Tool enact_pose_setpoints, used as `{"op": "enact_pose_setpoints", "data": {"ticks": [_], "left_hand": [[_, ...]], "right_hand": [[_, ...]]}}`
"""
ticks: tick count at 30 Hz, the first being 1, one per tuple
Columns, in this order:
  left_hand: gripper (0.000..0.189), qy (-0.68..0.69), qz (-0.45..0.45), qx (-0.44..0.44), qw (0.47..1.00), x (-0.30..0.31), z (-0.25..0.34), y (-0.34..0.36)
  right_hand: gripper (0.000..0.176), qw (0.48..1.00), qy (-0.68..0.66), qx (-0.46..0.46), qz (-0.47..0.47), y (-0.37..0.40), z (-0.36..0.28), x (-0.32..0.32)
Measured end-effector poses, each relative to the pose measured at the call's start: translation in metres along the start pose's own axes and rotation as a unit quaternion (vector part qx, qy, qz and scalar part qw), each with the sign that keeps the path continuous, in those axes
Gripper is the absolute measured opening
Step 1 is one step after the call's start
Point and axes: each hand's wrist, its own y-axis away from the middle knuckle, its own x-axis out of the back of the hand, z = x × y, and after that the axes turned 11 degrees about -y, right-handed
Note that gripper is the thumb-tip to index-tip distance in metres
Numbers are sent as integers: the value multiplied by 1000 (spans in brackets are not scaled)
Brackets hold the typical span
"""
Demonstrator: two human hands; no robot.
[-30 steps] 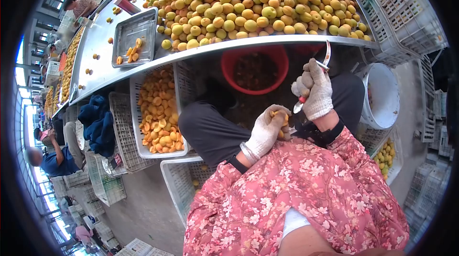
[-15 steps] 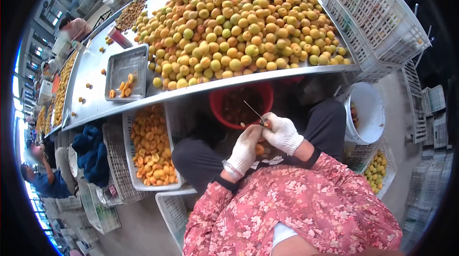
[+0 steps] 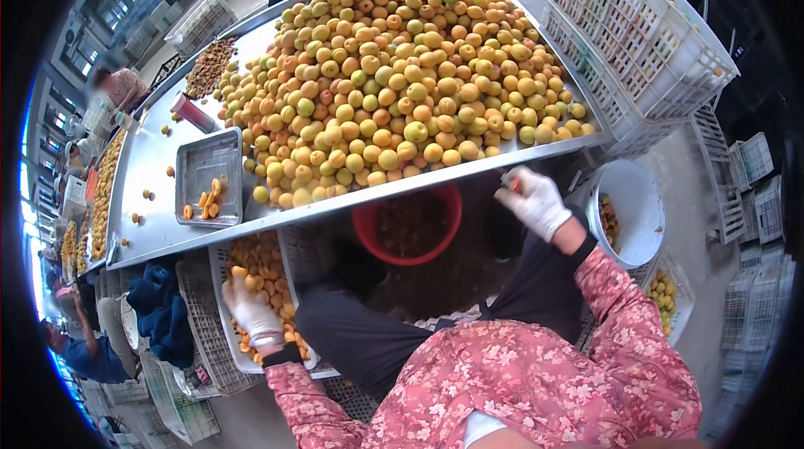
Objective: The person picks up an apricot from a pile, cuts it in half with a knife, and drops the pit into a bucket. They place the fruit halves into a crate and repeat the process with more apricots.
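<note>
My left hand, in a white glove, is over the white crate of halved orange fruit left of my knees; its fingers are blurred. Out to the right, below the table's edge, my gloved right hand is closed around a small tool with an orange-red part; its blade is hard to make out. Between the hands a red basin with dark contents stands under the table edge. A large heap of yellow-orange fruit covers much of the metal table.
A metal tray with a few fruit halves and a red cup are on the table. A white bucket stands at right, below stacked crates. Other people are at the far side and at left.
My hands have moved apart, the left to the crate of halves and the right up and rightward with the tool. The view has shifted, showing a person's gloved hands across the table.
</note>
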Motion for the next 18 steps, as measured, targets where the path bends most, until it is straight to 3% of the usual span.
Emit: {"op": "enact_pose_setpoints", "data": {"ticks": [1, 3, 5, 7, 9, 13, 15, 18], "left_hand": [[48, -3, 23, 8, 1000, 18, -5, -21], [46, -74, 40, -42, 996, 33, -11, -27], [41, -43, 25, -27, 998, 23, -6, -10], [34, -21, -74, 33, 997, 1, 1, 17], [24, -10, -110, 13, 994, -25, -6, 38], [22, -56, -167, 39, 984, -58, -24, 55], [23, -84, -202, 56, 974, -65, -33, 57], [23, -103, -203, 65, 972, -66, -40, 57]], "right_hand": [[29, 999, 35, 13, 21, -15, 10, 17], [34, 980, 155, -96, 80, -48, 19, 51], [40, 970, 158, -99, 156, -74, 41, 78], [44, 957, 193, -138, 167, -95, 60, 97], [51, 951, 211, -167, 150, -106, 61, 101], [52, 924, 329, -183, -68, -112, 50, 90], [48, 935, 309, -167, -48, -113, 71, 94], [49, 941, 296, -153, 53, -117, 101, 112]]}}
